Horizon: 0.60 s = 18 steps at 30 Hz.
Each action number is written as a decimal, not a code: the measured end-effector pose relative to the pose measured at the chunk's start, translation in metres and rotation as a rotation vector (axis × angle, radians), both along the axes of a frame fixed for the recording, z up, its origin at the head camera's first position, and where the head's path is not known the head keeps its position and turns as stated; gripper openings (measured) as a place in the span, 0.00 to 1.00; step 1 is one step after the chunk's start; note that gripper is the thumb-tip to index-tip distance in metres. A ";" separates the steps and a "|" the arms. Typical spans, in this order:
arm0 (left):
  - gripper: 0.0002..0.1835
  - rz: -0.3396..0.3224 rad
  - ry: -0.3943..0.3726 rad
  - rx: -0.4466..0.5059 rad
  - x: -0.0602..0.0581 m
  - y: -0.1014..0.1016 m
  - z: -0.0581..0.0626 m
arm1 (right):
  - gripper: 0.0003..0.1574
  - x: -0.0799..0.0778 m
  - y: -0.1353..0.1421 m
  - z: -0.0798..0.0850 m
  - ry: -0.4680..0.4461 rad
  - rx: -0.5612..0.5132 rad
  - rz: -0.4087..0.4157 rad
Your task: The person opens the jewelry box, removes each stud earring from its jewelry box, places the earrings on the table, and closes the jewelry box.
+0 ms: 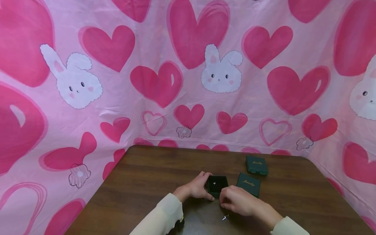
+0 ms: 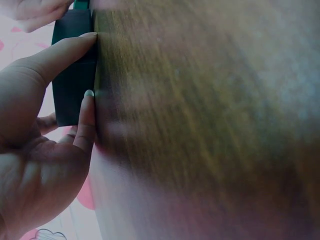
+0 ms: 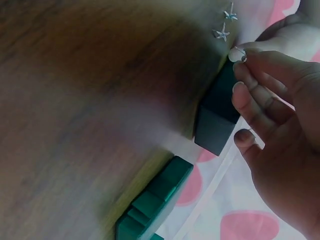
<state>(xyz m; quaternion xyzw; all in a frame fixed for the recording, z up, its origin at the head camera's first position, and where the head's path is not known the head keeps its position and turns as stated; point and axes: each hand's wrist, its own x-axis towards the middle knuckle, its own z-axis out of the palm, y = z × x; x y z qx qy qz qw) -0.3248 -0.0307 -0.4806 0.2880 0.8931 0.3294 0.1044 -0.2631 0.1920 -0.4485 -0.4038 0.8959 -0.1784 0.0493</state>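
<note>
My left hand [image 1: 199, 187] grips the sides of an open dark jewelry box [image 1: 217, 185], thumb along its front wall in the left wrist view. A tiny silver star-shaped piece [image 1: 214, 183] shows on the black inside of the box. Beside the box's right side, my right hand [image 1: 237, 199] has its fingers curled; the right wrist view shows its thumb and forefinger pinching a small silver earring [image 3: 243, 57] with a thin pin. On the table in front of the box lie two star-shaped silver stud earrings [image 3: 222, 33], close together.
A dark green lid [image 1: 249, 184] with gold "Jewelry" lettering lies just right of the box, partly behind my right hand. Further back stands a closed green jewelry box [image 1: 257, 165]. The brown wooden table [image 1: 158, 169] is backed by a pink heart-and-rabbit cloth [image 1: 188, 98].
</note>
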 end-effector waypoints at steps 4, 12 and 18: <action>0.44 0.006 0.002 -0.001 0.000 0.000 0.000 | 0.06 0.002 0.001 -0.002 -0.050 0.019 0.008; 0.44 0.009 -0.002 0.014 0.002 0.001 0.001 | 0.08 -0.024 0.019 -0.043 -0.052 -0.017 0.093; 0.44 0.008 0.000 0.013 0.002 0.000 0.000 | 0.06 -0.011 0.013 -0.025 -0.096 -0.028 0.110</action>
